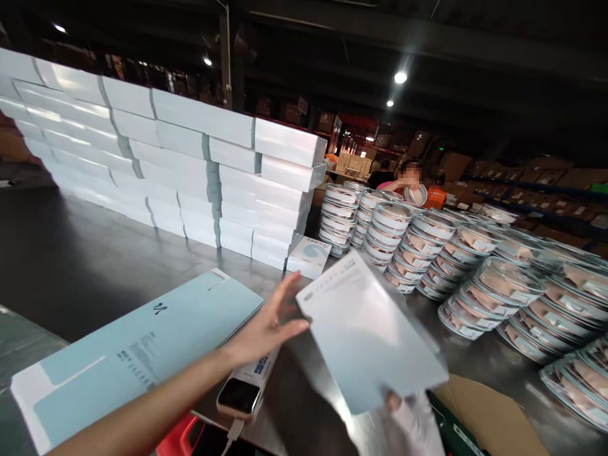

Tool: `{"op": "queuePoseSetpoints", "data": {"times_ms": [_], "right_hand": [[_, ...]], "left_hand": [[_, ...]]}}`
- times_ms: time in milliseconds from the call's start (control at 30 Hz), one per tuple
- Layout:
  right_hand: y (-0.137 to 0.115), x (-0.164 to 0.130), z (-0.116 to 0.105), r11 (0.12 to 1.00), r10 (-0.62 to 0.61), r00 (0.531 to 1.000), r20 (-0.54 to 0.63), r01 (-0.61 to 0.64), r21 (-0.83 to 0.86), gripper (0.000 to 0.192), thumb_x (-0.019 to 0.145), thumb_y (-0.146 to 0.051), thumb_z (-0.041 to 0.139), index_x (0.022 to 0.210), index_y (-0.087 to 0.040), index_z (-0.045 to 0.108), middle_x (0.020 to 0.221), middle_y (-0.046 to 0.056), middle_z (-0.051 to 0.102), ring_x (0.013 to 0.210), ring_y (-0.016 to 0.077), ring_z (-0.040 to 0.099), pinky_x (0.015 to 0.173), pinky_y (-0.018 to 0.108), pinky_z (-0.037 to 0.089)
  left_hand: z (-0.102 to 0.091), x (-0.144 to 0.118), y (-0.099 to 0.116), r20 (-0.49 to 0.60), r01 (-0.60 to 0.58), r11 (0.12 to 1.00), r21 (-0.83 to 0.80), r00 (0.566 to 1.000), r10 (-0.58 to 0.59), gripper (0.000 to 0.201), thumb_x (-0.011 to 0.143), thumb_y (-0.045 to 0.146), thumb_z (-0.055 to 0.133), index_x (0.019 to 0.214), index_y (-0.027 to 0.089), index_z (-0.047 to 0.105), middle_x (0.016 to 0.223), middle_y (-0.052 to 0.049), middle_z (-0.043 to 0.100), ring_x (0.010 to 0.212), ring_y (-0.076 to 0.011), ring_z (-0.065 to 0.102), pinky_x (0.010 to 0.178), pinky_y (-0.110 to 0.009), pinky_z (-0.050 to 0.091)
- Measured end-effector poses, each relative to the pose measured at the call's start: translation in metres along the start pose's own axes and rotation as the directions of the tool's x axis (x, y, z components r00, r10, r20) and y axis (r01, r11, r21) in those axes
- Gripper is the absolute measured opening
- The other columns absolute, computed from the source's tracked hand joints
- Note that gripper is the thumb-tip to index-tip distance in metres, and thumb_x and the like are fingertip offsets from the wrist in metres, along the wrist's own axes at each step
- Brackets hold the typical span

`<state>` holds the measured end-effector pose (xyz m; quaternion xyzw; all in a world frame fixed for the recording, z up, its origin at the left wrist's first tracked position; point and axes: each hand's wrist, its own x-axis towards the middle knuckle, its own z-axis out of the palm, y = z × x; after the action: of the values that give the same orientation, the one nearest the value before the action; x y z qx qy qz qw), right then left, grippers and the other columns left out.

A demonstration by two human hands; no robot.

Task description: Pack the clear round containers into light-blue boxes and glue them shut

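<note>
My left hand (273,320) reaches forward over the table with its fingers apart and nothing in it. Just right of its fingertips is a pale blue-white flat carton (365,335), tilted up and slightly blurred. My right hand (395,405) grips this carton at its lower edge; a pale sleeve shows behind, and most of the fingers are hidden. Under my left forearm lies a light blue flattened carton (142,348) with white tabs and small print. A phone (240,394) with a cable plugged in sits beside it.
A wall of stacked white boxes (190,164) runs along the table's far left side. One printed box (308,255) stands at its end. Stacks of round clear-lidded containers (475,285) fill the right. An open cardboard box (489,411) is at lower right. A person (403,183) is behind the stacks.
</note>
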<state>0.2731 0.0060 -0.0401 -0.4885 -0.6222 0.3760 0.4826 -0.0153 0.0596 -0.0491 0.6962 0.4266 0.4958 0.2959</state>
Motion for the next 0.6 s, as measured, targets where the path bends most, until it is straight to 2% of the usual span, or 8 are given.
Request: {"op": "queuePoseSetpoints", "data": {"times_ms": [33,133,200,267,367,467,533,600], "right_hand": [[-0.010,0.019,0.003,0.994,-0.011,0.998,-0.055,0.005,-0.110,0.042,0.094,-0.047,0.067,0.128,-0.023,0.061,0.124,0.009,0.069,0.109,0.0263,0.067,0.091,0.046,0.057],[-0.039,0.088,0.017,0.882,-0.096,0.983,-0.157,0.011,-0.471,0.063,0.079,-0.039,0.081,0.135,-0.026,0.055,0.127,0.009,0.070,0.117,0.0328,0.064,0.100,0.048,0.050],[-0.050,0.140,0.035,0.746,-0.139,0.986,-0.092,0.044,-0.664,0.068,0.072,-0.027,0.085,0.134,-0.025,0.057,0.132,0.011,0.066,0.126,0.0353,0.058,0.108,0.050,0.043],[-0.051,0.187,0.061,0.595,-0.130,0.991,0.021,0.095,-0.798,0.059,0.075,-0.022,0.084,0.129,-0.021,0.061,0.135,0.012,0.064,0.131,0.0350,0.054,0.111,0.054,0.041],[-0.036,0.237,0.110,0.398,-0.071,0.992,0.107,0.127,-0.908,0.044,0.089,-0.026,0.075,0.130,-0.019,0.061,0.140,0.010,0.059,0.132,0.0332,0.053,0.108,0.059,0.045],[-0.023,0.261,0.151,0.278,0.009,0.994,0.107,0.101,-0.955,0.047,0.094,-0.032,0.070,0.137,-0.021,0.057,0.150,0.011,0.051,0.133,0.0338,0.053,0.106,0.059,0.048],[-0.026,0.262,0.162,0.237,0.061,0.992,0.110,0.093,-0.967,0.050,0.094,-0.036,0.070,0.139,-0.021,0.055,0.152,0.012,0.050,0.132,0.0332,0.055,0.105,0.058,0.049],[-0.042,0.250,0.157,0.225,0.069,0.987,0.144,0.125,-0.966,0.051,0.094,-0.040,0.070,0.137,-0.017,0.057,0.142,0.014,0.060,0.123,0.0313,0.062,0.101,0.053,0.052]], "left_hand": [[-0.022,0.004,-0.006,-0.040,0.017,0.995,0.099,0.999,-0.013,0.075,0.090,0.063,0.058,0.151,0.024,0.038,0.158,-0.016,0.045,0.141,-0.0322,0.050,0.111,-0.044,0.048],[-0.100,0.005,-0.031,-0.181,0.149,0.901,0.409,0.980,-0.080,0.057,0.087,0.058,0.058,0.128,0.018,0.061,0.143,-0.022,0.056,0.141,-0.0456,0.043,0.118,-0.064,0.030],[-0.145,-0.006,-0.052,-0.274,0.280,0.779,0.562,0.951,-0.144,0.049,0.082,0.057,0.063,0.111,0.018,0.068,0.127,-0.024,0.065,0.133,-0.0568,0.045,0.107,-0.078,0.032],[-0.174,-0.023,-0.070,-0.343,0.376,0.647,0.663,0.921,-0.185,0.036,0.079,0.051,0.069,0.093,0.018,0.070,0.105,-0.018,0.072,0.124,-0.0595,0.051,0.098,-0.080,0.038],[-0.187,-0.045,-0.091,-0.395,0.448,0.489,0.748,0.894,-0.214,0.030,0.081,0.047,0.068,0.069,0.019,0.066,0.077,-0.007,0.070,0.107,-0.0527,0.065,0.085,-0.067,0.052],[-0.186,-0.054,-0.103,-0.403,0.461,0.401,0.791,0.887,-0.224,0.035,0.084,0.048,0.065,0.062,0.021,0.066,0.071,-0.005,0.071,0.091,-0.0436,0.073,0.070,-0.046,0.057],[-0.189,-0.054,-0.101,-0.406,0.461,0.367,0.808,0.887,-0.220,0.032,0.086,0.046,0.065,0.066,0.021,0.068,0.075,-0.008,0.075,0.087,-0.0403,0.074,0.063,-0.039,0.054],[-0.196,-0.051,-0.088,-0.422,0.468,0.341,0.815,0.883,-0.204,0.031,0.091,0.044,0.060,0.077,0.019,0.071,0.084,-0.013,0.078,0.083,-0.0377,0.076,0.059,-0.035,0.051]]}}
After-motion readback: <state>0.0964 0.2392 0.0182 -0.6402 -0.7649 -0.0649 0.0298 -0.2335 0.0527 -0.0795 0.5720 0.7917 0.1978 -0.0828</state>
